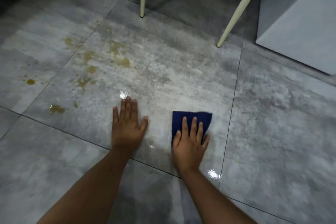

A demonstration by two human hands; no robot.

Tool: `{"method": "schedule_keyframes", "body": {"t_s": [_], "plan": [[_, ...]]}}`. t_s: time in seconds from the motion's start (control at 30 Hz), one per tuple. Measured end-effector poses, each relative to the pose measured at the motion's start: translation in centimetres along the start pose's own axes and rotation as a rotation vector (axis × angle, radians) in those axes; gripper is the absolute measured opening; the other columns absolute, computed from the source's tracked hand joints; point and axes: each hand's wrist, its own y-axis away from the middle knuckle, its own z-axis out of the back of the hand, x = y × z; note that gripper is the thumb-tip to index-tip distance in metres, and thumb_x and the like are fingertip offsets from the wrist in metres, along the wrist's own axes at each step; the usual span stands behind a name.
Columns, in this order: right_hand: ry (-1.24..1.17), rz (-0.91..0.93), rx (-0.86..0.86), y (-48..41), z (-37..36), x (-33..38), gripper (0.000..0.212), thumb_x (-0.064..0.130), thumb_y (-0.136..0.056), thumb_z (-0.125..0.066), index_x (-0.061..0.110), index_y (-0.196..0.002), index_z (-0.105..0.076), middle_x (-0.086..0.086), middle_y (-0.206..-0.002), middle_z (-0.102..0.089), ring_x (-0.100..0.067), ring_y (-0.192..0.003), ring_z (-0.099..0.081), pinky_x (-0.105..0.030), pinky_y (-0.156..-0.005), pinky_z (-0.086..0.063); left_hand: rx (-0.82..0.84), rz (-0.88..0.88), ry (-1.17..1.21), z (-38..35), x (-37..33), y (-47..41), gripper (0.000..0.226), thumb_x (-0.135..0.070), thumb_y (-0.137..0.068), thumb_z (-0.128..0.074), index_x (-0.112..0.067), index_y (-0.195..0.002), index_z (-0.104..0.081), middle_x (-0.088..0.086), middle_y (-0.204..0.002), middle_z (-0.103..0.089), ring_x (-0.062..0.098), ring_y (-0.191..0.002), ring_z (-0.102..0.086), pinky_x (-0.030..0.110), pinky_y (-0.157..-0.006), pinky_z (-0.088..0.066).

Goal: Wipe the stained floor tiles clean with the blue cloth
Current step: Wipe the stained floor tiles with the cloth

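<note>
The right hand (189, 143) lies flat, fingers spread, pressing down on the folded dark-blue cloth (198, 119), which sits on the pale grey floor tile (163, 71) with its far edge showing just beyond the fingertips. The left hand (127, 127) is beside it, released and empty, palm down on the same tile, bracing the person's weight. The yellow-brown stains (120, 56) all lie forward and to the left of the left hand, well apart from the cloth, with smaller blotches (56, 109) out past its little-finger side. The tile looks wet and glossy near both wrists, so I'd worry that the bracing palm could slide as the person leans forward to reach. A cloth pinned only by a flat palm may also bunch or slip out on a long stroke, and dragging it through the thicker patches could smear them over clean tile. There is open floor ahead and to the left; beyond the right fingertips stand the slanted cream chair legs (236, 16), and further right the white box-like cabinet (300, 23) closes that side.
</note>
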Motion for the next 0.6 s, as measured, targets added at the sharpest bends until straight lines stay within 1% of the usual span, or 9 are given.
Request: {"method": "schedule_keyframes", "body": {"t_s": [0.07,0.1,0.17,0.23,0.27,0.4,0.47,0.53,0.6], "plan": [[0.078,0.085,0.043,-2.9,0.4,-1.5,0.051,0.041,-0.099,-0.029,0.032,-0.149,-0.029,0.0,-0.158,-0.024,-0.023,-0.147,-0.014,-0.055,-0.116,-0.006,0.004,0.001,-0.004,0.0,0.0,0.0,0.072,-0.048,-0.094,-0.029,-0.002,-0.149,-0.029,0.017,-0.156,-0.026,0.027,-0.147,-0.019,0.047,-0.12,-0.008],[0.09,0.059,0.041,-4.0,0.5,-2.4,0.051,0.041,-0.1,-0.028,0.033,-0.15,-0.025,0.001,-0.159,-0.02,-0.022,-0.147,-0.01,-0.054,-0.117,-0.002,0.009,0.001,-0.007,-0.1,0.1,-0.1,0.072,-0.048,-0.093,-0.029,-0.002,-0.149,-0.029,0.017,-0.156,-0.025,0.027,-0.147,-0.019,0.047,-0.12,-0.008],[0.061,-0.12,-0.017,-4.2,0.9,-4.1,0.05,0.039,-0.1,-0.03,0.032,-0.149,-0.026,-0.001,-0.159,-0.021,-0.023,-0.147,-0.01,-0.054,-0.116,-0.002,0.014,-0.003,-0.002,-0.3,0.1,-0.1,0.073,-0.049,-0.093,-0.029,-0.002,-0.149,-0.028,0.017,-0.157,-0.025,0.026,-0.147,-0.018,0.046,-0.12,-0.006],[0.014,-0.305,-0.073,-2.3,0.8,-4.2,0.048,0.035,-0.1,-0.033,0.028,-0.148,-0.032,-0.006,-0.157,-0.025,-0.028,-0.145,-0.017,-0.057,-0.115,-0.009,-0.003,-0.004,0.004,-0.3,0.0,-0.2,0.073,-0.048,-0.093,-0.03,-0.002,-0.149,-0.029,0.017,-0.157,-0.025,0.026,-0.147,-0.018,0.046,-0.12,-0.006],[0.001,-0.344,-0.089,-0.9,0.7,-3.6,0.048,0.033,-0.099,-0.033,0.026,-0.147,-0.035,-0.008,-0.156,-0.029,-0.031,-0.144,-0.021,-0.059,-0.113,-0.013,-0.009,-0.002,0.01,-0.3,-0.1,-0.2,0.072,-0.048,-0.093,-0.03,-0.002,-0.149,-0.029,0.017,-0.156,-0.025,0.026,-0.147,-0.018,0.047,-0.12,-0.006],[-0.041,-0.219,-0.045,2.3,0.0,0.1,0.055,0.036,-0.093,-0.028,0.019,-0.142,-0.046,-0.013,-0.15,-0.039,-0.035,-0.139,-0.033,-0.062,-0.109,-0.021,-0.01,0.009,0.023,0.0,-0.1,-0.1,0.072,-0.047,-0.092,-0.03,-0.002,-0.148,-0.031,0.017,-0.156,-0.026,0.027,-0.147,-0.019,0.049,-0.12,-0.009],[-0.03,-0.104,-0.023,0.8,-0.1,0.8,0.053,0.037,-0.095,-0.03,0.023,-0.144,-0.043,-0.009,-0.152,-0.035,-0.031,-0.142,-0.027,-0.06,-0.111,-0.017,0.0,0.009,0.018,0.1,0.0,-0.1,0.073,-0.048,-0.093,-0.029,-0.002,-0.149,-0.029,0.016,-0.157,-0.025,0.026,-0.147,-0.018,0.048,-0.12,-0.008],[0.032,-0.015,0.021,-2.0,0.0,0.1,0.051,0.038,-0.099,-0.031,0.028,-0.148,-0.032,-0.003,-0.157,-0.025,-0.026,-0.146,-0.015,-0.056,-0.115,-0.007,0.005,0.009,0.014,0.1,0.0,-0.1,0.073,-0.049,-0.093,-0.028,-0.003,-0.149,-0.028,0.016,-0.157,-0.024,0.026,-0.147,-0.017,0.046,-0.121,-0.006],[0.067,-0.04,0.023,-4.2,0.3,-1.5,0.051,0.039,-0.1,-0.03,0.031,-0.15,-0.026,0.0,-0.159,-0.02,-0.023,-0.147,-0.009,-0.055,-0.116,-0.002,0.004,0.008,0.015,0.0,0.0,0.0,0.072,-0.048,-0.093,-0.029,-0.003,-0.148,-0.031,0.016,-0.156,-0.026,0.026,-0.147,-0.019,0.046,-0.12,-0.007]]}}
